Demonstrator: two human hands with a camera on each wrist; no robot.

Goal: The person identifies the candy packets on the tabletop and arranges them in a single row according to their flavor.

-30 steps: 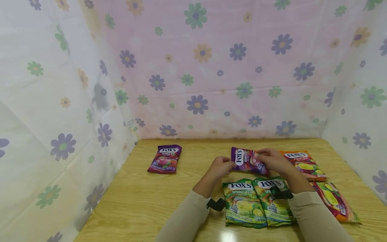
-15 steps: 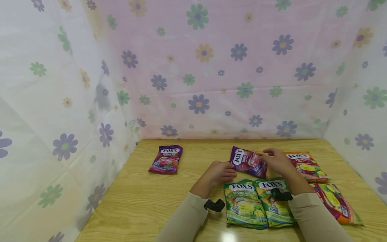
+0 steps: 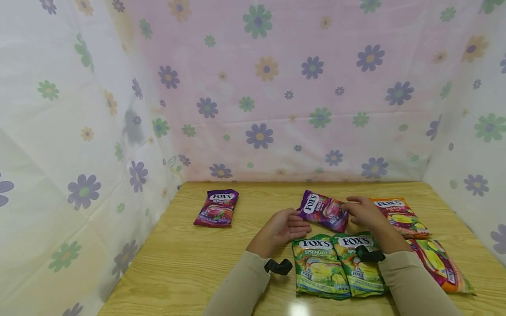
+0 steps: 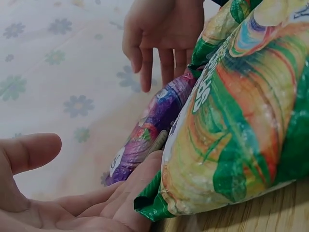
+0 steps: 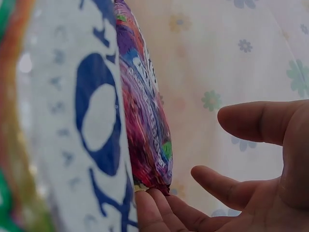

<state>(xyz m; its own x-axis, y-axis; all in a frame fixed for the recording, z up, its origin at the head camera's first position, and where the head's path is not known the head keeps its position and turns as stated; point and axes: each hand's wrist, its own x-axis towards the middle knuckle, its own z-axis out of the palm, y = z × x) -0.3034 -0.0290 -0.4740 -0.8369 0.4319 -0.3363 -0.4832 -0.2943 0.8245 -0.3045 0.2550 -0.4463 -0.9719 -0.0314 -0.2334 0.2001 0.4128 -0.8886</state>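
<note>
Apparently the 2 shiny green plastic candy packets (image 3: 321, 267) are settled side by side, while 1 glossy purple plastic packet (image 3: 324, 211) lies askew beyond them, seemingly unfinished, between left hand (image 3: 280, 228) and right hand (image 3: 368, 215). Both hands are spread, pinching nothing; a matching purple packet (image 3: 216, 209) lies well apart.

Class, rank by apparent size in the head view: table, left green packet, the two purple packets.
1. Table
2. Left green packet
3. Left purple packet and right purple packet: too alike to rank
</note>
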